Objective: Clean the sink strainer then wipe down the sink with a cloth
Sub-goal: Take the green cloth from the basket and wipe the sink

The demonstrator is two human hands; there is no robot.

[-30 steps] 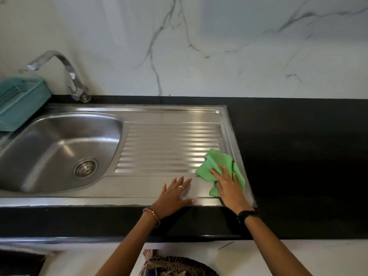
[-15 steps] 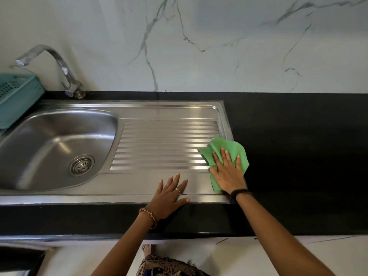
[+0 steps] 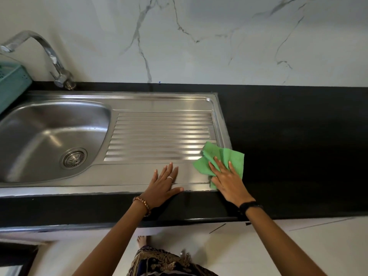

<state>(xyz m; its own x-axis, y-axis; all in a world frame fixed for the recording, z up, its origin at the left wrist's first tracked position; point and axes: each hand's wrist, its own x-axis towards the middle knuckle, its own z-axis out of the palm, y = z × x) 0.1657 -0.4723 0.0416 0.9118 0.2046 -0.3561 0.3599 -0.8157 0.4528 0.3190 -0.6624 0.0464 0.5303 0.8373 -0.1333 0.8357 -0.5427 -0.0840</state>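
A stainless steel sink (image 3: 139,102) with a ribbed drainboard is set into a black counter. Its round metal strainer (image 3: 73,158) sits in the basin's drain at the left. A green cloth (image 3: 223,156) lies over the drainboard's near right corner and partly on the counter. My right hand (image 3: 227,181) presses flat on the cloth, fingers spread. My left hand (image 3: 162,187) rests flat on the sink's front rim, to the left of the cloth, holding nothing.
A curved chrome tap (image 3: 51,56) stands behind the basin. A teal plastic basket (image 3: 12,84) sits at the far left edge. The black counter (image 3: 298,146) stretches right, with a marble wall (image 3: 199,36) behind it. The floor and a foot show below.
My right hand slid the cloth away and right onto the sink's right edge, then back towards the front. The left hand stayed planted on the front rim.
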